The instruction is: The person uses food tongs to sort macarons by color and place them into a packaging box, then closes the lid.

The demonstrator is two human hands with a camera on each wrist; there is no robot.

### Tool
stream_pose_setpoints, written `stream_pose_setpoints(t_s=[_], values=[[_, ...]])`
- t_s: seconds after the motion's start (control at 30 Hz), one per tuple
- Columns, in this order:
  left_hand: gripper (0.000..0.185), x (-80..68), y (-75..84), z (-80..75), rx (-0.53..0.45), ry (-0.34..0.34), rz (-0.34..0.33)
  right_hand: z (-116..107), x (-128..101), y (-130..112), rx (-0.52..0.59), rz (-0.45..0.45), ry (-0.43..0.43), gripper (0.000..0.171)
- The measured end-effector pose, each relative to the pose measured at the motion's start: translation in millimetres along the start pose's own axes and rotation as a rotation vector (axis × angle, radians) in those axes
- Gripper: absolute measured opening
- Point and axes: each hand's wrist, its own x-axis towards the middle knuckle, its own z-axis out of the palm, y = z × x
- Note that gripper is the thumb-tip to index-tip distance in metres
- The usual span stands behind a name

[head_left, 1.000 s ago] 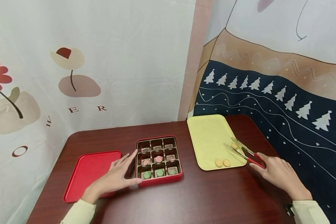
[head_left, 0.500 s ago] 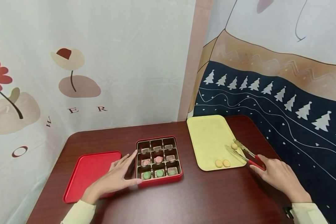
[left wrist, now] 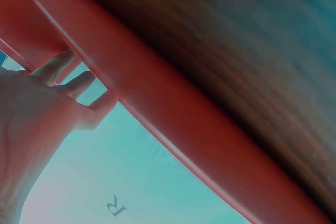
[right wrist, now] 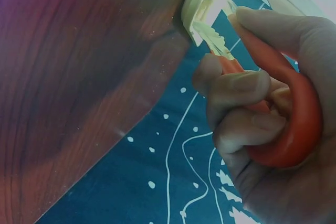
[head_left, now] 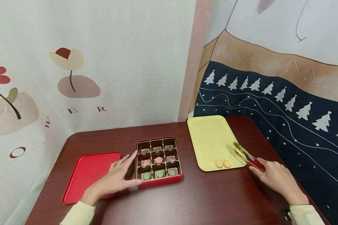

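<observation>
- My right hand (head_left: 273,178) has squeezed the tongs (head_left: 243,153): their tips now close on the small yellow cookie (head_left: 232,146).
- Earlier they gaped around it.

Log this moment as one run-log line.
right hand: grips tongs | tongs: round cookie on yellow tray | left hand: steadies red box
</observation>
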Motion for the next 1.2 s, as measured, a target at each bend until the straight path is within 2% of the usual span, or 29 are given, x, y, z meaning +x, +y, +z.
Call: stream_pose_setpoints(t_s=[0.53,0.87,1.2], values=[[0.117,1.8,0.5,0.5,0.006,0.004,0.009,4.3,-2.3,-5.2,-0.027,0.035,0.066,0.032],[0.120,2.4,1.7,2.6,-0.016,-0.017,-0.025,5.7,-1.3,-5.2,-0.004,0.015,0.062,0.030],[0.119,0.1,-0.6,0.6,-0.008,-0.009,-0.026,3.3,18.0,-29.5,0.054,-0.039,0.080,0.030]])
